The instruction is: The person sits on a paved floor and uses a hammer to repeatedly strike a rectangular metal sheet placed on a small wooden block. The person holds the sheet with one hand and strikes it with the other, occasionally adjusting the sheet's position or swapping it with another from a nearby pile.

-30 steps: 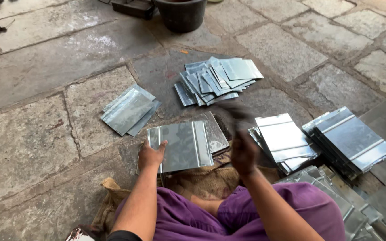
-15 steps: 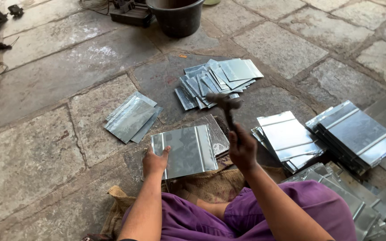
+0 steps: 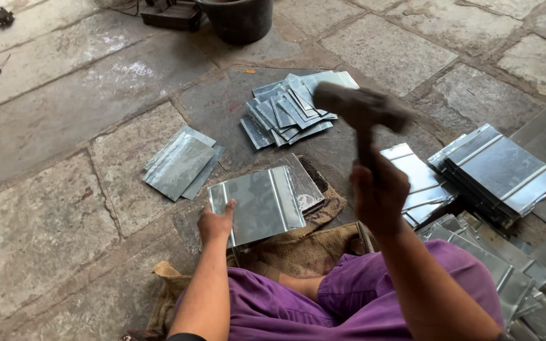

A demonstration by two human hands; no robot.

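Galvanised sheet [image 3: 261, 205] lies flat on burlap sacking [image 3: 298, 243], long axis running away from me | I see left hand [image 3: 215, 222] pinning its near-left corner, fingers pressed flat | right hand [image 3: 379, 192] closed round hammer [image 3: 360, 110], raised above-right of sheet.

Stone-slab floor [image 3: 64, 240], metal sheet piles [image 3: 292, 107], burlap sacking [image 3: 298, 246], dark bucket [image 3: 238, 19]

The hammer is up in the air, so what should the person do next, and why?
Probably bring the hammer down onto the metal sheet. The right hand holds it raised, blurred with motion, above the work, while the left hand pins the sheet's near left corner on the burlap sack. The blow should land away from those fingers.
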